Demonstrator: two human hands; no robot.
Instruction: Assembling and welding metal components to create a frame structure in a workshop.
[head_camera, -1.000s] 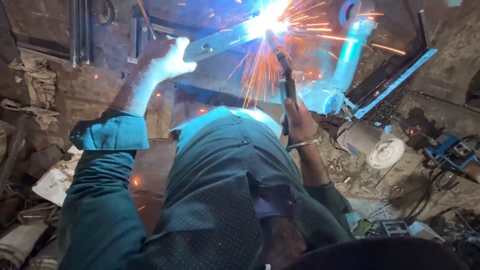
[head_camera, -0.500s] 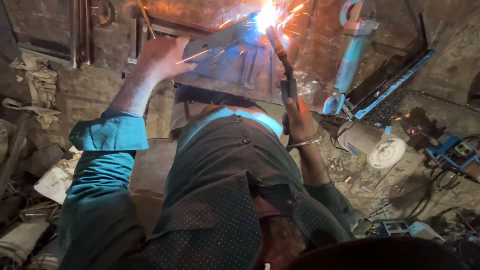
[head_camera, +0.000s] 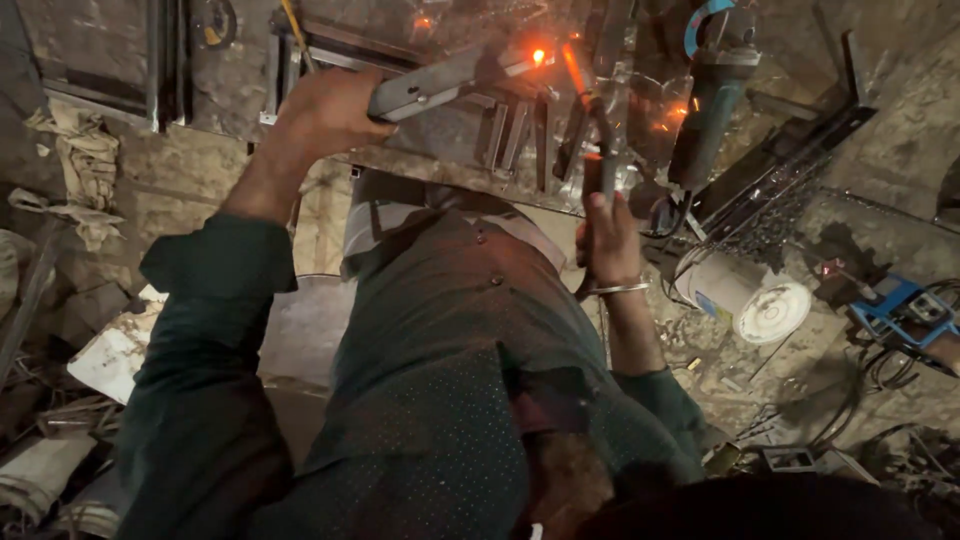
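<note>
Bar (head_camera: 450, 80) inside left hand (head_camera: 330, 110) fingers

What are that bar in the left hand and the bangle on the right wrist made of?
The bar looks like bare steel: dull grey, flat-sided, with a spot glowing orange at its far end. The bangle seems polished metal, perhaps steel or silver: thin and shiny.

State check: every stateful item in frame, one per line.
Left hand: gripping grey metal bar.
Right hand: gripping welding electrode holder.
Weld spot: glowing orange, no arc.
Teal angle grinder: lying unheld.
White tape roll: on its side.
</note>
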